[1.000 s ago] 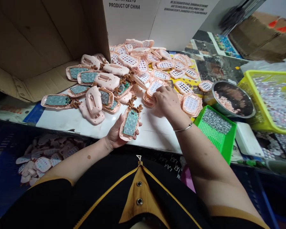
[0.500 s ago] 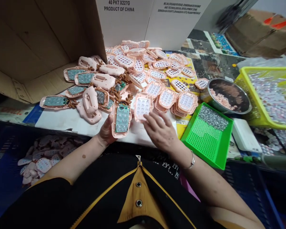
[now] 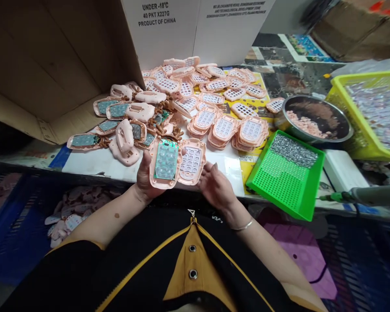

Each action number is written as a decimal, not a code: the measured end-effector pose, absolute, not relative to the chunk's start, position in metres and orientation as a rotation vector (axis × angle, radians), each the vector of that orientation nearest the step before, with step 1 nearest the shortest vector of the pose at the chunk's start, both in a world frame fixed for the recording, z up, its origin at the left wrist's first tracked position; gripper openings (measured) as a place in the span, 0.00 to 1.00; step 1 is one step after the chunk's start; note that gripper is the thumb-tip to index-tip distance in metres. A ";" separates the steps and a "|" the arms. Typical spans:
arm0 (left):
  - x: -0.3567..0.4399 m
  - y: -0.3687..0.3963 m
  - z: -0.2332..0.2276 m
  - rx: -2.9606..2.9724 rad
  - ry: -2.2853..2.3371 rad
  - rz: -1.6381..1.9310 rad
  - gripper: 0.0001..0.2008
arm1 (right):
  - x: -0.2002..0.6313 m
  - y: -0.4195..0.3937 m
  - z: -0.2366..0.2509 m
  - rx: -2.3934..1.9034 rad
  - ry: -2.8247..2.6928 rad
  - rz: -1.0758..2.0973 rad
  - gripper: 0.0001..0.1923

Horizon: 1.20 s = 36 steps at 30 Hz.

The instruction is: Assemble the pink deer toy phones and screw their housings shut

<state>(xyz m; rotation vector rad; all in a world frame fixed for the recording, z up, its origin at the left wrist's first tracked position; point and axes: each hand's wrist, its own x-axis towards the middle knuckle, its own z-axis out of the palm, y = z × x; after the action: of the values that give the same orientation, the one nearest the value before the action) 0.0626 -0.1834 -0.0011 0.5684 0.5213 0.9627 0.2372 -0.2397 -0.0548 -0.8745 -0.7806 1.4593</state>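
Note:
My left hand [image 3: 145, 180] grips a pink toy phone's back shell [image 3: 165, 167], its green circuit board and translucent keypad facing up and brown antler-like parts at its top. Beside it, touching or overlapping its right edge, is a pink front cover [image 3: 192, 161] with white keys, inner side up. My right hand [image 3: 215, 184] has its fingers curled at that cover's right edge, holding it; the fingertips are partly hidden behind it. Behind the hands lie stacks of matching front covers [image 3: 223, 128]. To the left is a heap of back shells [image 3: 139, 112].
At right are a green tray [image 3: 269, 182] of small screws, a steel bowl [image 3: 346, 130] of small pink parts and a yellow basket [image 3: 341, 86]. An electric screwdriver [image 3: 370, 196] points in from the right. Cardboard boxes [image 3: 61, 52] stand behind; a blue crate [image 3: 19, 242] is below left.
My right hand has brought the front cover closer to the left hand's shell and turned it over, inner side up. The view has shifted slightly.

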 end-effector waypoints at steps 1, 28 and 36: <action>0.064 -0.185 -0.001 0.560 0.511 0.959 0.38 | 0.233 -0.240 -0.057 -0.815 -0.684 1.618 0.29; 0.071 -0.190 -0.005 0.696 0.582 0.930 0.45 | 0.217 -0.240 -0.067 -0.460 -0.443 1.671 0.45; 0.052 -0.197 0.009 0.873 0.475 0.750 0.48 | 0.217 -0.238 -0.061 -0.307 -0.526 1.745 0.40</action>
<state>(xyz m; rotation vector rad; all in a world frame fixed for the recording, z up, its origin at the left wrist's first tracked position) 0.0518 -0.1974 0.0091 0.8731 0.4749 0.7497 0.2175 -0.2379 -0.0612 -0.3074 -0.5261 1.7449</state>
